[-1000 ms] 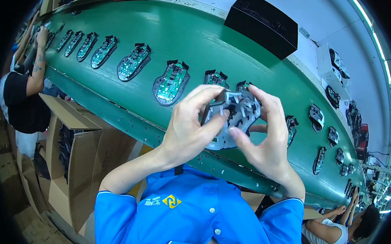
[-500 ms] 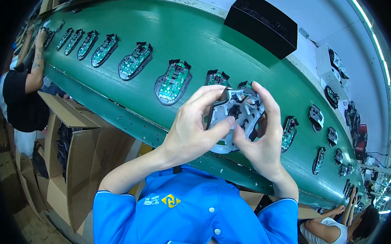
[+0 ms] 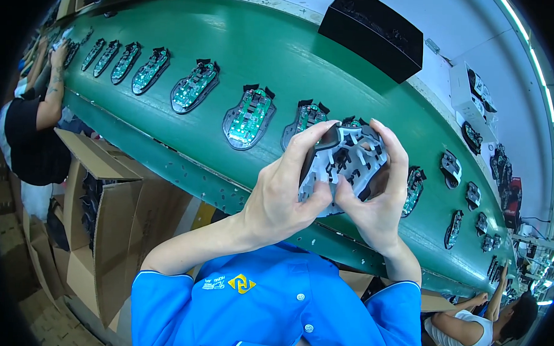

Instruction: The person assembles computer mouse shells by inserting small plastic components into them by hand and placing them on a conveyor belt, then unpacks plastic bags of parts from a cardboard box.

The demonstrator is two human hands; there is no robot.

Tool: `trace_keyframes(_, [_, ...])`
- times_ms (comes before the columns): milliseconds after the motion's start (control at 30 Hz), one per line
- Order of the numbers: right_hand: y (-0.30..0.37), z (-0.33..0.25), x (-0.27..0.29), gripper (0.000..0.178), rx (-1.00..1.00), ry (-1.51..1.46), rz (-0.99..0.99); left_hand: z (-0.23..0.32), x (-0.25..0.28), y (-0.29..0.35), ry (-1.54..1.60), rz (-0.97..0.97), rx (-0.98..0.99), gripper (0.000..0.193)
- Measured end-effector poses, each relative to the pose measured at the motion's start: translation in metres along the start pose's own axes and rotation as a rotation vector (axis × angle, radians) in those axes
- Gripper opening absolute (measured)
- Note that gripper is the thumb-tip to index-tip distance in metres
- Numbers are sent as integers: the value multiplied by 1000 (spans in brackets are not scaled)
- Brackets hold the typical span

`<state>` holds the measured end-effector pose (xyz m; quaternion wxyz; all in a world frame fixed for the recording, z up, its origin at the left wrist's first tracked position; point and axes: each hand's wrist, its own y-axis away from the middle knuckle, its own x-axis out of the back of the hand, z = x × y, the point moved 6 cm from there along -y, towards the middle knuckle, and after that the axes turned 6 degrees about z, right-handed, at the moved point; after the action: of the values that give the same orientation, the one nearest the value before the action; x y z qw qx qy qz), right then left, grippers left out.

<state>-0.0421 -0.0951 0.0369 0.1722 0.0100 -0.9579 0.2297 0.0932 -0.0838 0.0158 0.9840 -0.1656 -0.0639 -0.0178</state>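
Observation:
My left hand (image 3: 285, 195) and my right hand (image 3: 378, 199) hold one grey plastic mouse shell (image 3: 342, 163) between them, its ribbed inner side turned toward me. The left thumb and the right thumb press on its lower edge, and the fingers wrap its top and sides. The shell is raised above the green conveyor belt (image 3: 263, 55). Just behind it lies a mouse base with a green circuit board (image 3: 304, 120), partly hidden by my fingers.
A row of mouse bases with green boards (image 3: 250, 117) runs along the belt to the left and right. A black box (image 3: 370, 32) stands at the far edge. Open cardboard cartons (image 3: 97, 190) stand at the lower left. Other people work at the left (image 3: 32, 125) and lower right (image 3: 499, 319).
Both hands have shifted slightly right and up with the shell, and the shell has turned so its inner ribs face me more squarely.

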Motion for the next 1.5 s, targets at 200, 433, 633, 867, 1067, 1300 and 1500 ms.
trace_keyframes(200, [-2,3,0,70,2,-28,19,1,-2,-6,-28,-29,-97,66])
trace_keyframes(433, [-48,47,38,75,-506,-181,-490,6,34,-14,-119,-217,293,81])
trace_keyframes(633, [-63,123,106,61,302,1331,-116,-38,96,11,-12,64,554,64])
trace_keyframes(867, [-42,78,89,59,-88,869,-598,-49,126,20,12,202,555,57])
trace_keyframes(1067, [-39,24,131,30,-383,421,-159,-56,136,30,46,336,489,41])
trace_keyframes(1300, [40,-27,115,31,-587,421,-621,-72,124,36,-22,307,356,24])
trace_keyframes(1500, [101,-48,160,26,-972,400,-315,-74,127,31,127,263,367,21])
